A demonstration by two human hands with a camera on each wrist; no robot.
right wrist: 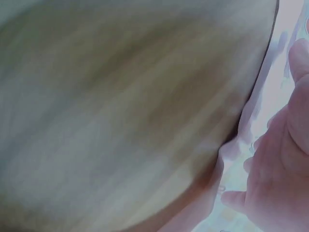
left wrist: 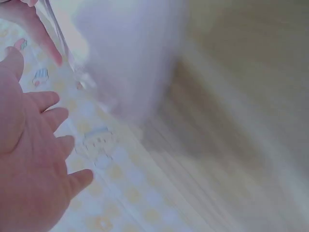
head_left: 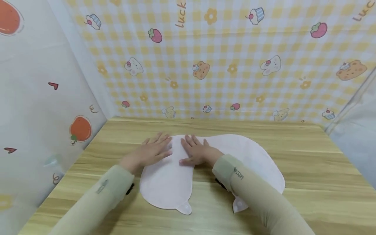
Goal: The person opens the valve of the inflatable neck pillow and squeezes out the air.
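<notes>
A pale pink, U-shaped cloth [head_left: 167, 182] lies spread on the table, its curve toward the back and its two arms toward me. Each arm ends in a small rounded tab with what looks like a snap; the right tab [head_left: 239, 205] is partly covered by my right sleeve. My left hand [head_left: 152, 150] rests at the outer edge of the left arm, fingers extended. On the same arm's upper part my right hand [head_left: 198, 151] lies palm down with its fingers spread. Straight fingers of the left hand [left wrist: 38, 140] and right hand [right wrist: 275, 159] also show in the wrist views.
The wood-grain table [head_left: 317, 169] extends around the cloth on all sides. Behind it hangs a yellow checked curtain [head_left: 223, 45] with cartoon prints. A white printed sheet [head_left: 38, 98] borders the left side, and another pale sheet [head_left: 356, 130] the right.
</notes>
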